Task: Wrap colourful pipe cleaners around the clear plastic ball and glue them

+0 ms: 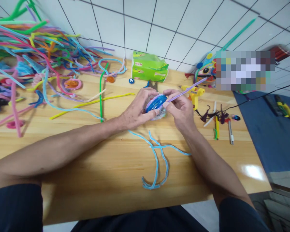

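Note:
Between both hands, above the wooden table, is a round object wrapped with blue and purple pipe cleaners; clear plastic shows at its underside. My left hand grips its left side, thumb along the front. On the right side, my right hand pinches a purple pipe cleaner, whose free end sticks out to the upper right. Several light blue pipe cleaners lie bent on the table below the hands. Just behind the hands are scissors, partly hidden.
A large heap of coloured pipe cleaners covers the left back. Near the tiled wall lies a green tissue pack. To the right are a yellow glue gun with a black cord, a utility knife and a decorated, partly blurred object.

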`<move>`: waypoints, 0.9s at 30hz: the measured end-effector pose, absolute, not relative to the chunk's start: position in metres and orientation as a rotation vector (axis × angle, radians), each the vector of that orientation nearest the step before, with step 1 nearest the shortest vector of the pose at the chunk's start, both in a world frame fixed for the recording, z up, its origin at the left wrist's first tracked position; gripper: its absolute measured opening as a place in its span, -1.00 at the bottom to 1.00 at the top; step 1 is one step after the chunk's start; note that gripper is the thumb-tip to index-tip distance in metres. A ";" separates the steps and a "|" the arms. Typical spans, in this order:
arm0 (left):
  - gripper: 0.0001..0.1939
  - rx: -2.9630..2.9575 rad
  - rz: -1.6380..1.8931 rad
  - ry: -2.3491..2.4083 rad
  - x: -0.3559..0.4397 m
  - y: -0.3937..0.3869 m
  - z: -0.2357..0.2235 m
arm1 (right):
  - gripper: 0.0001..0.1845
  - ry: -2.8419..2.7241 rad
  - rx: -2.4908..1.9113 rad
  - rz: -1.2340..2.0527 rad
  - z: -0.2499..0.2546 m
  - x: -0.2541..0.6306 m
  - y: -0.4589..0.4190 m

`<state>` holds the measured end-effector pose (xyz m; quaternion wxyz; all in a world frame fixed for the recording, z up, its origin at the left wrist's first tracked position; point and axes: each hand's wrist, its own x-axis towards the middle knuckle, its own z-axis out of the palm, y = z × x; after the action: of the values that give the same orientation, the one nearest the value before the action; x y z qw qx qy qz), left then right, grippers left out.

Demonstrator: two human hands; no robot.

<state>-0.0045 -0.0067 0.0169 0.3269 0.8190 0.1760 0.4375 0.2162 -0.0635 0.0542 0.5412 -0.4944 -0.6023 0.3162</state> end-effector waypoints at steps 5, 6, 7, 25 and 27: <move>-0.41 2.156 1.149 0.475 -0.004 -0.008 0.015 | -0.85 -1.437 -1.188 0.714 0.051 0.214 -0.064; -0.41 2.155 1.152 0.474 -0.004 -0.008 0.015 | -0.86 -1.438 -1.188 0.715 0.051 0.214 -0.064; -0.40 2.152 1.151 0.476 -0.004 -0.008 0.014 | -0.87 -1.438 -1.189 0.719 0.051 0.214 -0.064; -0.30 2.175 1.074 0.475 -0.010 -0.004 0.023 | -0.73 -1.425 -1.174 0.709 0.045 0.211 -0.064; -0.29 2.135 1.032 0.489 -0.011 -0.002 0.028 | -0.73 -1.436 -1.170 0.691 0.045 0.211 -0.064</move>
<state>-0.0112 -0.0024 0.0279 0.3524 0.8252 0.1889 0.3990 0.2106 -0.0638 0.0449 0.5498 -0.4943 -0.6067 0.2920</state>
